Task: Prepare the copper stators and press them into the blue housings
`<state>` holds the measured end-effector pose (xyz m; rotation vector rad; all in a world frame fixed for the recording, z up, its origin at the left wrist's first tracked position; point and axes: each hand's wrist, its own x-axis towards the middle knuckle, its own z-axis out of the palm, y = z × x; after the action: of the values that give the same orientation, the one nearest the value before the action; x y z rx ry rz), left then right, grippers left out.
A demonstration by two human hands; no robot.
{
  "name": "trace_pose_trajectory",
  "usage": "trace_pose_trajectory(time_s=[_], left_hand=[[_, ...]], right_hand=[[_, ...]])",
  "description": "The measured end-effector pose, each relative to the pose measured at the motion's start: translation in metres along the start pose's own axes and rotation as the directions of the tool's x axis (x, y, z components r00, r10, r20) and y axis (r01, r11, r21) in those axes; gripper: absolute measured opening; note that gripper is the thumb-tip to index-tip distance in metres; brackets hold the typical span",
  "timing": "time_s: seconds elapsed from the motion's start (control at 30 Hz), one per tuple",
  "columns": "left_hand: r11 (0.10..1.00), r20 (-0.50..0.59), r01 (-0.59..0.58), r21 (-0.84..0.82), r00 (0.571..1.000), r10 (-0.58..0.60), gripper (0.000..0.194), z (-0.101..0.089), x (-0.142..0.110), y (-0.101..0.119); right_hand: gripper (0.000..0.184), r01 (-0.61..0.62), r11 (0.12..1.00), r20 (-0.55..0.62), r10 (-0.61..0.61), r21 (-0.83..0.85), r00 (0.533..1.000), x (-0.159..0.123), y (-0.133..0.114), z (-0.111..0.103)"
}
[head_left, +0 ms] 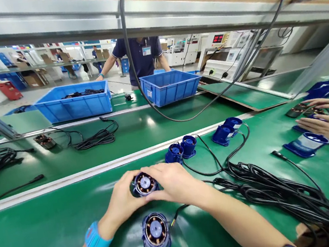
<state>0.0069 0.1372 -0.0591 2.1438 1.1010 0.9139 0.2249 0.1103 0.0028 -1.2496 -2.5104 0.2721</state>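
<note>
The person is holding a small round motor (pixel 144 184) up off the green bench (pixel 46 240) with both hands. The left hand (pixel 123 202) is curling around its left side, and the right hand (pixel 173 182) is wrapping over its right side and top. The fingers of both hands are bent in close and pressing on the blue outside of the motor, so it is sitting snug between them.

The motor's flat round face, with its shiny wire coils, is pointing up at the camera. Its middle line is running from that face back toward the bench.

It looks hard and a bit heavy for its size because of the metal inside. The thin coils could get scratched, so the blue shell around the edge looks like the safe place to grip.

Just below the fingers a second motor (pixel 155 232) is lying on the bench, face up, with a black cable (pixel 270 190) trailing off to the right
</note>
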Motion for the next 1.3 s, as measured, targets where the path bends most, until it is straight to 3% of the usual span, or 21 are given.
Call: trace_pose_trajectory(time_s=[0.07, 0.2, 0.33, 0.4, 0.47, 0.53, 0.63, 0.7, 0.77, 0.8, 0.83, 0.9, 0.93, 0.97, 1.0, 1.1, 1.13, 1.3], left_hand=[[1.0, -0.045, 0.019, 0.012, 0.999, -0.018, 0.069, -0.009, 0.004, -0.001], [0.997, 0.031, 0.078, 0.017, 0.996, -0.078, 0.057, -0.009, 0.008, -0.017], [0.992, 0.077, 0.118, 0.04, 0.99, -0.121, 0.059, -0.006, 0.008, -0.034], [0.988, 0.093, 0.147, 0.044, 0.984, -0.151, 0.059, -0.007, 0.007, -0.04], [0.987, 0.13, 0.161, 0.029, 0.978, -0.163, 0.067, -0.009, 0.001, -0.044], [0.989, 0.161, 0.15, -0.006, 0.976, -0.148, 0.093, -0.009, -0.012, -0.046], [0.993, 0.129, 0.101, -0.054, 0.987, -0.094, 0.141, 0.001, -0.049, -0.045], [0.996, 0.096, 0.09, -0.011, 0.991, -0.089, 0.171, 0.014, -0.078, -0.041], [0.97, 0.074, 0.207, 0.128, 0.973, -0.217, 0.166, 0.029, -0.1, -0.036], [0.961, 0.061, 0.215, 0.173, 0.972, -0.229, 0.16, 0.036, -0.106, -0.034], [0.959, 0.052, 0.201, 0.201, 0.975, -0.215, 0.154, 0.041, -0.109, -0.033], [0.97, 0.044, 0.119, 0.21, 0.99, -0.131, 0.144, 0.048, -0.102, -0.036], [0.973, 0.046, 0.083, 0.213, 0.994, -0.095, 0.14, 0.048, -0.094, -0.04], [0.974, 0.053, 0.052, 0.22, 0.996, -0.065, 0.137, 0.048, -0.084, -0.045], [0.973, 0.067, 0.024, 0.229, 0.997, -0.041, 0.133, 0.047, -0.073, -0.05], [0.968, 0.182, -0.085, 0.236, 0.982, 0.042, 0.131, 0.048, -0.037, -0.066], [0.965, 0.231, -0.116, 0.234, 0.971, 0.061, 0.131, 0.05, -0.025, -0.068], [0.938, 0.337, -0.179, 0.296, 0.939, 0.072, 0.152, 0.083, 0.026, -0.056]], right_hand=[[0.075, -0.015, 0.999, -0.097, 0.018, 0.032, 0.995, 0.003, -0.001, 0.003], [0.071, -0.156, 0.986, 0.038, 0.154, 0.051, 0.987, 0.011, 0.005, 0.023], [0.076, -0.139, 0.984, -0.05, 0.145, 0.108, 0.988, 0.014, 0.013, 0.043], [0.077, -0.167, 0.98, -0.023, 0.171, 0.108, 0.985, 0.016, 0.014, 0.051], [0.079, -0.208, 0.973, 0.032, 0.206, 0.095, 0.978, 0.018, 0.011, 0.058], [0.08, -0.23, 0.97, 0.044, 0.227, 0.075, 0.973, 0.019, 0.008, 0.059], [0.084, -0.153, 0.987, -0.003, 0.153, 0.044, 0.988, 0.003, 0.015, 0.039], [0.095, -0.072, 0.996, -0.037, 0.075, 0.06, 0.997, -0.03, 0.033, 0.012], [0.111, -0.116, 0.99, -0.02, 0.118, 0.075, 0.993, -0.081, 0.059, -0.017], [0.118, -0.225, 0.973, 0.012, 0.225, 0.046, 0.974, -0.111, 0.074, -0.03], [0.126, -0.37, 0.929, 0.042, 0.37, -0.01, 0.928, -0.143, 0.09, -0.041], [0.144, -0.661, 0.738, 0.074, 0.673, -0.135, 0.736, -0.201, 0.119, -0.054], [0.149, -0.748, 0.638, 0.096, 0.769, -0.182, 0.632, -0.225, 0.131, -0.057], [0.146, -0.791, 0.576, 0.1, 0.817, -0.206, 0.569, -0.245, 0.141, -0.057], [0.136, -0.811, 0.542, 0.089, 0.839, -0.221, 0.536, -0.261, 0.147, -0.056], [0.092, -0.82, 0.507, -0.017, 0.848, -0.265, 0.53, -0.288, 0.152, -0.048], [0.083, -0.839, 0.464, -0.061, 0.864, -0.284, 0.499, -0.294, 0.151, -0.046], [0.081, -0.978, 0.118, -0.273, 0.948, -0.174, 0.163, -0.33, 0.15, -0.053]])
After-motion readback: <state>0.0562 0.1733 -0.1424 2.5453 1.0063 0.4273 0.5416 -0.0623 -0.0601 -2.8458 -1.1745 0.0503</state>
